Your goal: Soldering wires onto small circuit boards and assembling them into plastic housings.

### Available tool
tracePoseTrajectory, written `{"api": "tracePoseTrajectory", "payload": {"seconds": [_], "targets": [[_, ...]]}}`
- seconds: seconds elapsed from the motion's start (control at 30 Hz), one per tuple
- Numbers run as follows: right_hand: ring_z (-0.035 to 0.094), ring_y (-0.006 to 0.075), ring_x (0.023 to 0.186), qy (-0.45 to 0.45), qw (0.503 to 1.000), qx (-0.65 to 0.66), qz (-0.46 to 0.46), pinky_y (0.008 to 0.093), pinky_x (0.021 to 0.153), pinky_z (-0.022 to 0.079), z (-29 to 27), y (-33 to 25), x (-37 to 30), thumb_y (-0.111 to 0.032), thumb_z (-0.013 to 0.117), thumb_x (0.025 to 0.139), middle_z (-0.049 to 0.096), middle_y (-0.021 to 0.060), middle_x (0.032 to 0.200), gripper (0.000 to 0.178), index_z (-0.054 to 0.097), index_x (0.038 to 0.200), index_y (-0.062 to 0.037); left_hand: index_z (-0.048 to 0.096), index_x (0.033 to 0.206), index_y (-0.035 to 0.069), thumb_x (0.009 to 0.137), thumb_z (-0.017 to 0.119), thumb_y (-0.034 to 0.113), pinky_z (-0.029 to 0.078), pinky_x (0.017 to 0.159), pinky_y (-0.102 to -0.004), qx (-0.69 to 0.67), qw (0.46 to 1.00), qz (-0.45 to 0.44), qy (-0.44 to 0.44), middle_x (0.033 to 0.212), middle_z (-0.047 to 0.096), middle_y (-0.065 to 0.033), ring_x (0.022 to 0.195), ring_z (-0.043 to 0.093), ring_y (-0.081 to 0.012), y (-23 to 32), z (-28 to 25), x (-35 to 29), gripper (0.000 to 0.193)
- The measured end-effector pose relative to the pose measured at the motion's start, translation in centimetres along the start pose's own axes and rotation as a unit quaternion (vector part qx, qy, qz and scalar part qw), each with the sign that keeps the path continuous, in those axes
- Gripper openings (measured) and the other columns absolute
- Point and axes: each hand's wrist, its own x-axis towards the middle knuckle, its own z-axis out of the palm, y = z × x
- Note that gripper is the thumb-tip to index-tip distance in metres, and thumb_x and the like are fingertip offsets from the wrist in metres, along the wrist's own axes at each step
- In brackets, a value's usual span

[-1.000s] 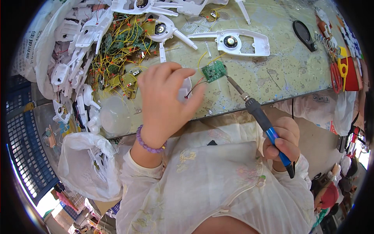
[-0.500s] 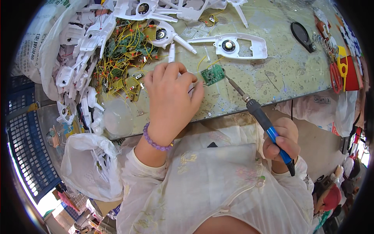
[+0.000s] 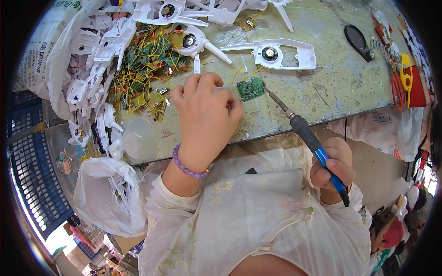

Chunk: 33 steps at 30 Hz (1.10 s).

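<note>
In my right hand [image 3: 335, 163] is a soldering iron [image 3: 301, 129] with a blue and black handle, gripped low down. Its tip meets the right edge of a small green circuit board [image 3: 251, 89] lying on the table. My left hand [image 3: 207, 110], with a purple bead bracelet on its wrist, is closed, thumb and fingers drawn together just left of the board. What they pinch is mostly hidden; a thin reddish end shows by the thumb. Yellow wires run from the board's upper edge. Behind it lies a white plastic housing [image 3: 304, 57] with a round speaker [image 3: 270, 54].
Left of my hand is a tangled heap of green boards with yellow wires [image 3: 147, 60]. White plastic housings [image 3: 108, 43] pile up at the far left. A white plastic bag [image 3: 106, 198] hangs below the table edge. Scissors [image 3: 398, 89] and a black oval part [image 3: 357, 41] lie at the right.
My left hand has shifted slightly, its fingers curling more tightly near the board. The board has turned a little and moved slightly left. The soldering iron has barely moved.
</note>
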Motion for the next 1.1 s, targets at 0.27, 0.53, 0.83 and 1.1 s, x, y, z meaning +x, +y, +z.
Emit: {"api": "tracePoseTrajectory", "payload": {"seconds": [0.27, 0.53, 0.83, 1.1], "targets": [[0.048, 0.0196, 0.047, 0.012, 1.000, 0.003, -0.002, 0.0326, 0.042, 0.038, 0.3, 0.2, -0.2, -0.025, 0.053, 0.096, 0.056, 0.0107, 0.063, 0.028, 0.043, 0.110, -0.0032, 0.070, 0.072, 0.012, 0.072, 0.074, 0.016, 0.032, 0.085, -0.0424, -0.080, 0.994, -0.067, 0.038, 0.087, 0.060, 0.0004, 0.089, 0.053, -0.0221, -0.4, 0.2, -1.1, 0.005], [0.047, 0.0194, 0.046, 0.014, 1.000, 0.016, -0.003, 0.0321, 0.042, 0.037, 0.3, 0.1, -0.1, -0.026, 0.054, 0.096, 0.055, 0.0104, 0.064, 0.029, 0.043, 0.110, -0.0034, 0.065, 0.077, 0.008, 0.072, 0.071, 0.008, 0.040, 0.084, -0.0406, -0.142, 0.988, 0.040, 0.050, 0.094, 0.063, -0.0038, 0.099, 0.056, -0.0239, -1.0, 0.7, -0.6, 0.007], [0.058, 0.0248, 0.057, -0.028, 0.998, 0.062, 0.002, 0.0345, 0.046, 0.045, 0.2, -0.1, -0.7, -0.024, 0.065, 0.088, 0.061, 0.0109, 0.077, 0.031, 0.047, 0.106, -0.0049, 0.063, 0.078, 0.005, 0.071, 0.072, 0.005, 0.045, 0.093, -0.0431, -0.148, 0.982, 0.118, 0.014, 0.107, 0.066, -0.0061, 0.097, 0.062, -0.0252, -1.8, 1.5, -0.1, 0.011], [0.058, 0.0250, 0.059, -0.057, 0.997, 0.060, 0.005, 0.0347, 0.048, 0.045, 0.5, 0.0, -0.5, -0.023, 0.066, 0.087, 0.060, 0.0100, 0.076, 0.031, 0.048, 0.104, -0.0045, 0.063, 0.077, 0.008, 0.071, 0.070, 0.006, 0.043, 0.095, -0.0438, -0.114, 0.986, 0.109, 0.046, 0.100, 0.065, -0.0027, 0.094, 0.062, -0.0208, -1.5, 2.0, -0.3, 0.009]]}}
